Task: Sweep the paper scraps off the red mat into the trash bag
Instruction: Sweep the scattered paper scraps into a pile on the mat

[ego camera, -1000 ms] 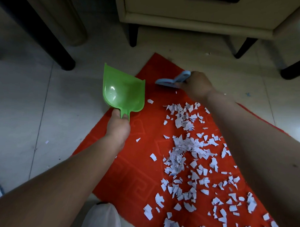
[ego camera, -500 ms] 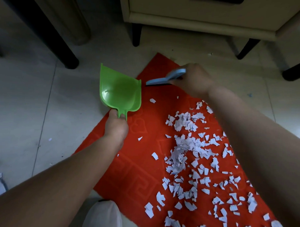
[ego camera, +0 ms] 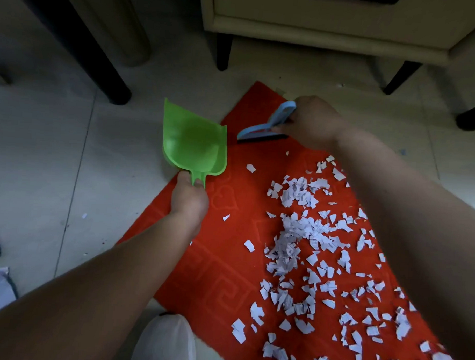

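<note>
Head view: the mat (ego camera: pixel 227 273) lies on the tiled floor (ego camera: pixel 56 160), and everything else sits relative to it. White scraps (ego camera: pixel 296 249) are strewn over the mat's middle and near right part. The left hand (ego camera: pixel 188 202) has its fingers wrapped round the handle of a green dustpan (ego camera: pixel 193 143), which hangs over the mat's far left edge, mouth pointing away. The right hand (ego camera: pixel 311 123) grips a blue brush (ego camera: pixel 262 127) at the mat's far corner, bristles down on the mat, just beside the dustpan. A cabinet (ego camera: pixel 330 24) stands beyond the mat. No trash bag can be made out with certainty.
</note>
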`<state>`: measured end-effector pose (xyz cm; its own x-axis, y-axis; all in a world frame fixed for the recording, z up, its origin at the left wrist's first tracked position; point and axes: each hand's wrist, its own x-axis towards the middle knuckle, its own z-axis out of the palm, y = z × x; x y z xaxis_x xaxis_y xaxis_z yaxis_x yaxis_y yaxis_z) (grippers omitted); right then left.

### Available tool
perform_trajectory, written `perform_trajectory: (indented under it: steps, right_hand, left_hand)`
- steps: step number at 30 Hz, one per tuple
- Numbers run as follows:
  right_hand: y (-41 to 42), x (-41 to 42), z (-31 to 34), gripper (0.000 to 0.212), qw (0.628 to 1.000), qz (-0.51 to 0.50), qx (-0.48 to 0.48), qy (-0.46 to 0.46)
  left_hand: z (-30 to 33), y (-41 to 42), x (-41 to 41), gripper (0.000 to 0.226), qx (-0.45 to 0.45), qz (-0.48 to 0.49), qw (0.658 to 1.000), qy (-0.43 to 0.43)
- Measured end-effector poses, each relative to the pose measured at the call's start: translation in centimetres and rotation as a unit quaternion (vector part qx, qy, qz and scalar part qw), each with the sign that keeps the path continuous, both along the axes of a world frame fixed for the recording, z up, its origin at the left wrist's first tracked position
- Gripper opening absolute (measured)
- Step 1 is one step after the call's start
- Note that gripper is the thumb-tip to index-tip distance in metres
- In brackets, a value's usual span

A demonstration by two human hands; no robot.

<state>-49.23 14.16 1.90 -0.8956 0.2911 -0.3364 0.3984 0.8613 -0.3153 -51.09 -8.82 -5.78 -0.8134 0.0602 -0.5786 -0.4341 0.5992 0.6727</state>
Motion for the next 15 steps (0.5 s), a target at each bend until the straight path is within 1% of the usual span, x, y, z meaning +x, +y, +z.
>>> perform_trajectory:
  steps: [2,4,7,10,12,15]
  right_hand:
    - [-1.1,-0.2,-1.1,0.030,1.000,0.017,0.002,0.010]
    - [-2.2,0.2,-2.2,0.028,0.999,0.049,0.000,-0.010]
    - [-2.4,1.0,-2.3,0.030,0.992,0.094,0.013,-0.083]
    - [-1.3,1.8,-0.6,0.027,0.981,0.130,-0.017,-0.140]
    - [-0.1,2.3,0.5,0.027,0.986,0.118,-0.013,-0.114]
    - [1.6,2.1,0.5,0.029,0.999,0.039,0.011,-0.017]
  left_hand:
    - [0.1,0.0,0.1,0.028,0.004,-0.004,1.000,0.002]
    - [0.2,0.0,0.2,0.031,0.010,-0.007,1.000,0.001]
    - [0.1,-0.2,0.4,0.028,0.000,-0.015,1.000,0.001]
    - [0.0,-0.3,0.3,0.027,-0.003,-0.017,1.000,-0.003]
    - [0.1,-0.2,0.3,0.028,-0.004,-0.019,1.000,-0.001]
    - [0.4,0.3,0.6,0.029,-0.005,-0.028,1.000,-0.001]
